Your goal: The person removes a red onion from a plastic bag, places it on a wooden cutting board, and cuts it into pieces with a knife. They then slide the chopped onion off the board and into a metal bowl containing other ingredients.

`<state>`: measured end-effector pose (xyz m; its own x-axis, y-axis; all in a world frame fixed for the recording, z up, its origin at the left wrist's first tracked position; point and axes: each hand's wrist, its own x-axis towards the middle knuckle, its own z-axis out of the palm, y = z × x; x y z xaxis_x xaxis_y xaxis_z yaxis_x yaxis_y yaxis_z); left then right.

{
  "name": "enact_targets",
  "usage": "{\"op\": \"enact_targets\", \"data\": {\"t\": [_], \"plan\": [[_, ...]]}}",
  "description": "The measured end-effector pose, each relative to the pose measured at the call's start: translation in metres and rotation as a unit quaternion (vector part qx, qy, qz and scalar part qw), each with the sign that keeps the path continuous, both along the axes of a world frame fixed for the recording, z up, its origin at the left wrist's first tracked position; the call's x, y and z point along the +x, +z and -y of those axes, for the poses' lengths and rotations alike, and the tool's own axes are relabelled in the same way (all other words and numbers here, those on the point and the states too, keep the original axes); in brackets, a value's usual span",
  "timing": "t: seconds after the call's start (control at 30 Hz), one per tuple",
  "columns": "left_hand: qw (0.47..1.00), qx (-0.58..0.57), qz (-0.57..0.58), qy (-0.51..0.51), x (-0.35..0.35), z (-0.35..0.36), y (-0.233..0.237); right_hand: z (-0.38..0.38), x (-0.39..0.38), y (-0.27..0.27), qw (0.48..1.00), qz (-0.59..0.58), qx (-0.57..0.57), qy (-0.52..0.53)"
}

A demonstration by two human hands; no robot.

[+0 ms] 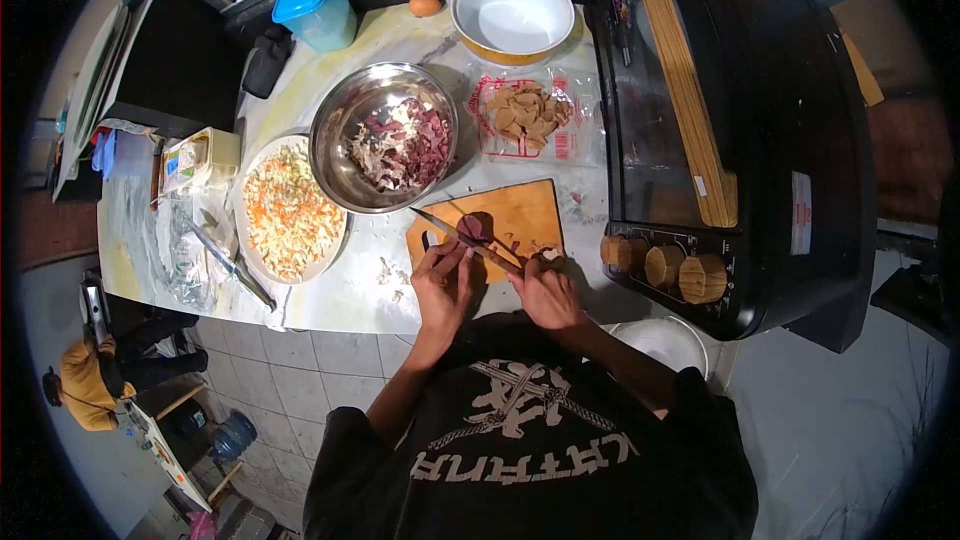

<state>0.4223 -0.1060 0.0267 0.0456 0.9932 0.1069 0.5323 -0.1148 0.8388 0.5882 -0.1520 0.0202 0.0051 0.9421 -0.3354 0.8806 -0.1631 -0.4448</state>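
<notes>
Gripping knife (pixel 449 229), dark piece (pixel 477 224) beyond left fingers (pixel 464 268)

Slanted knife (pixel 450 231) over orange board (pixel 532 204)

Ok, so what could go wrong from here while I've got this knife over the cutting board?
Your left hand is right beside the dark, narrow-bladed metal knife held in your right hand, so a slip might cut it.
The pale-bladed knife with a dark handle lies near the front edge of the marble-patterned counter; a stray sleeve could knock it off.
The smooth brown egg sits loose at the back and may roll if bumped.
</notes>
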Motion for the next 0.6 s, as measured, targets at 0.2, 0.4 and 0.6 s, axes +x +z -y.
{"op": "enact_targets", "data": {"t": [0.2, 0.4, 0.6], "plan": [[1.0, -0.003, 0.001, 0.006, 0.001, 0.0, -0.002, 0.001, 0.002, -0.007, 1.0, -0.009, 0.023, 0.011], [1.0, 0.002, -0.028, -0.007, -0.002, 0.003, 0.003, 0.006, 0.003, -0.004, 1.0, -0.017, 0.021, 0.013], [0.999, 0.019, -0.041, -0.024, 0.002, 0.007, 0.003, 0.012, 0.012, 0.001, 1.0, -0.017, -0.015, 0.006]]}}
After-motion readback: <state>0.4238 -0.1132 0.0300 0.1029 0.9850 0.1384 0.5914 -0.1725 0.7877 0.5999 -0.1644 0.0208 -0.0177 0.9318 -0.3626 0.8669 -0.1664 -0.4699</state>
